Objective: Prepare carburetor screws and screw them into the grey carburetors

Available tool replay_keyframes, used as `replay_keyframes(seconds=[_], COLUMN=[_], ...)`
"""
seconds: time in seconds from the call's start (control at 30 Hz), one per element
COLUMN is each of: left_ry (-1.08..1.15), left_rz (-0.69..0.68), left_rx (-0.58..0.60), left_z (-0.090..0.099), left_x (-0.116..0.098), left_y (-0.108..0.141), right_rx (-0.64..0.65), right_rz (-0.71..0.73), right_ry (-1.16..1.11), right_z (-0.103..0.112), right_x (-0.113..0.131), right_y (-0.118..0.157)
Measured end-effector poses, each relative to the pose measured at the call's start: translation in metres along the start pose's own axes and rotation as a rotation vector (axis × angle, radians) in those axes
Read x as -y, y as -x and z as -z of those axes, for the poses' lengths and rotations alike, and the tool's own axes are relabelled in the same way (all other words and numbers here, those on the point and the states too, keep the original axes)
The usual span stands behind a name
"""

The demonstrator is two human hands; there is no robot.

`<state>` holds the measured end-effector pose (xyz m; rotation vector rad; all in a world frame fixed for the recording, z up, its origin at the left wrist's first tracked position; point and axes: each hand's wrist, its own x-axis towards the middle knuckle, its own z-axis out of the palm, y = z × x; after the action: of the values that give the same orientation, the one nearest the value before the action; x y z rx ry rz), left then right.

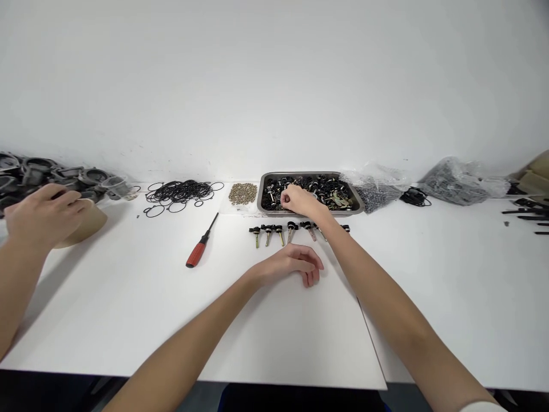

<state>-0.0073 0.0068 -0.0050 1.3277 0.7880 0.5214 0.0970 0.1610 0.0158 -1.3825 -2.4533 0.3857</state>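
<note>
My left hand (298,265) rests on the white table with its fingers loosely bent and apart, and nothing shows in it. Just beyond it stands a row of small parts with black heads and metal stems (279,233), partly covered by my right forearm. Over the left half of a metal tray (310,214) is my right hand (297,200), thumb and fingers pinched together among the pieces. Whatever the fingertips hold is too small to make out. The tray is filled with black and metal small parts (330,189).
A red-handled screwdriver (198,252) lies left of my hands. Behind it are black rubber rings (180,193) and brass-coloured small pieces (243,193). Plastic bags of grey parts (461,183) stand right. Another person's hand (45,216) is at far left, near grey housings (92,176).
</note>
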Motion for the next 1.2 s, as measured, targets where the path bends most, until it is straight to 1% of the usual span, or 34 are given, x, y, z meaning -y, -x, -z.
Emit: replay_keyframes(seconds=[0.03,0.1,0.17,0.23,0.3,0.33,0.37,0.43,0.53,0.67,0.93,1.03,1.2], left_ry=[0.003,0.017,0.037,0.057,0.071,0.076,0.082,0.090,0.092,0.075,0.074,0.064,0.017], left_rz=[0.005,0.015,0.011,-0.002,-0.007,-0.005,-0.002,0.002,-0.005,-0.035,-0.029,0.000,0.019], left_rx=[0.021,0.065,0.089,0.091,0.092,0.096,0.101,0.104,0.094,0.061,0.080,0.091,0.033], left_z=[-0.002,0.001,0.007,0.009,0.007,0.006,0.005,0.004,0.004,0.005,0.004,0.005,0.006], left_x=[-0.002,-0.008,-0.014,-0.017,-0.017,-0.017,-0.017,-0.017,-0.018,-0.019,-0.019,-0.017,-0.014], left_y=[-0.004,-0.001,0.005,0.008,0.008,0.007,0.006,0.005,0.006,0.007,0.007,0.007,0.007], right_rx=[-0.011,-0.024,-0.033,-0.086,-0.182,-0.195,-0.182,-0.118,-0.055,-0.050,0.002,0.026,0.034], right_rz=[0.007,0.026,0.050,0.055,0.014,-0.017,-0.056,-0.123,-0.165,-0.179,-0.154,-0.150,-0.149], right_ry=[-0.017,-0.059,-0.106,-0.158,-0.203,-0.200,-0.187,-0.149,-0.121,-0.102,-0.062,-0.041,0.009], right_z=[0.002,0.010,0.025,0.042,0.058,0.063,0.066,0.067,0.057,0.049,0.051,0.050,0.046], right_x=[0.000,-0.004,-0.010,-0.019,-0.030,-0.036,-0.042,-0.051,-0.060,-0.063,-0.066,-0.068,-0.066], right_y=[0.000,-0.001,0.001,0.004,0.010,0.012,0.015,0.018,0.018,0.015,0.014,0.014,0.010])
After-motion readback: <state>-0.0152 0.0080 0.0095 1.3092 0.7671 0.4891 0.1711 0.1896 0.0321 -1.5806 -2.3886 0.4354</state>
